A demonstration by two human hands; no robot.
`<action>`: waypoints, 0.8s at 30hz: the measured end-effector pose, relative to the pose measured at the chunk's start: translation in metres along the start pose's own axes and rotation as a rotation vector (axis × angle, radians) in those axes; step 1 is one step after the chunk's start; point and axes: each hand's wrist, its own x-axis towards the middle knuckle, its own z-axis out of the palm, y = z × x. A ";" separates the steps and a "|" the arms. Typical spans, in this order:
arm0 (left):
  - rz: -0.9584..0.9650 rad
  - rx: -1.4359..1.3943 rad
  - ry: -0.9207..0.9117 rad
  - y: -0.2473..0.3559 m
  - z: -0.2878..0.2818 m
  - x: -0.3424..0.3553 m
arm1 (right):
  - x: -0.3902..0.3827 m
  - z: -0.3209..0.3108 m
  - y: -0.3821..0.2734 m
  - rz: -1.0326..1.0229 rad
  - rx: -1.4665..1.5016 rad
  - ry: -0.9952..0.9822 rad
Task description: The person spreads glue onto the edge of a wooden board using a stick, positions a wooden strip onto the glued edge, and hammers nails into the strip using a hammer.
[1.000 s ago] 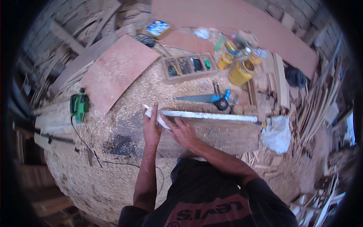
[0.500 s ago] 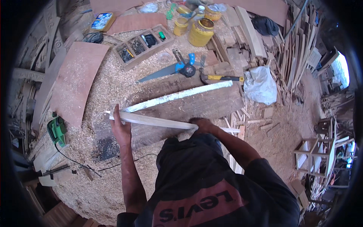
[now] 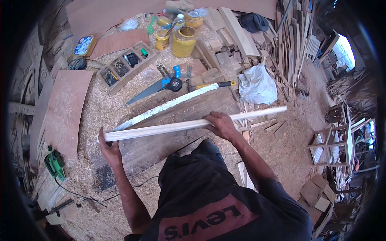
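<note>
My left hand (image 3: 110, 150) grips the left end of a long pale wooden strip (image 3: 169, 128). My right hand (image 3: 219, 126) has its fingers over the same strip, right of its middle. Beneath lies a dark weathered board (image 3: 140, 154) carrying a white-coated strip (image 3: 169, 104), which reaches from near my left hand toward a yellow-handled hammer (image 3: 226, 83). Just beyond are a handsaw (image 3: 142, 94) with a blue handle and a black round tool (image 3: 174, 84), perhaps a tape measure.
A green power planer (image 3: 54, 162) with a cord lies left, near a plywood sheet (image 3: 64, 112). A compartment box (image 3: 124, 67), yellow tubs (image 3: 183, 46) and a white bag (image 3: 257, 86) sit beyond. Offcuts (image 3: 301, 48) and wooden frames (image 3: 327, 148) are at right.
The pale strip has swung up and forward at its right end and lies across my body. My right hand has come up from my waist onto it. The view has also shifted.
</note>
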 end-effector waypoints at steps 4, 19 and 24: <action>-0.012 -0.110 0.045 0.012 0.008 -0.001 | 0.031 -0.031 0.004 -0.105 -0.215 0.132; 0.011 0.213 -0.109 0.000 -0.008 0.027 | 0.116 -0.049 0.048 -0.220 -0.201 0.053; 0.008 0.268 -0.188 0.002 -0.014 0.043 | 0.128 -0.045 0.063 -0.215 -0.105 -0.021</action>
